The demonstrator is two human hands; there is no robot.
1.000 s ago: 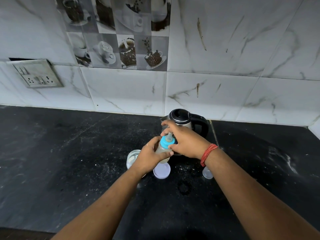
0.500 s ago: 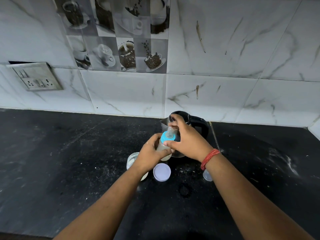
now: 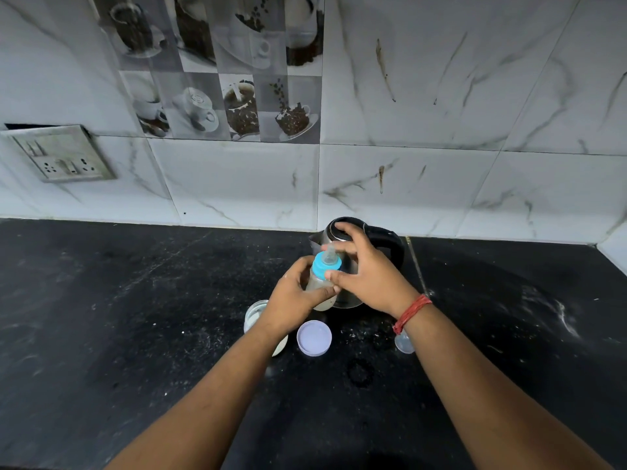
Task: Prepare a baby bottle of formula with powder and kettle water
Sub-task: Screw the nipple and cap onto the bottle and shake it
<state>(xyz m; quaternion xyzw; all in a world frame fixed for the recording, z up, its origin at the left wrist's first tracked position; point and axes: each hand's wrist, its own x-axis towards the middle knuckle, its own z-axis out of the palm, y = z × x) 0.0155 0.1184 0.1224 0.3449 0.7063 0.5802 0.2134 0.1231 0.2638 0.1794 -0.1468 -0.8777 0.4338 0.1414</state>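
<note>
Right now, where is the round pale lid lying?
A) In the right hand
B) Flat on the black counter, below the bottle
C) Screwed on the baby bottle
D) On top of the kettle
B: the round pale lid lies flat on the black counter, nearer the camera than the baby bottle, which the left hand holds while the right hand touches its blue collar.
</note>
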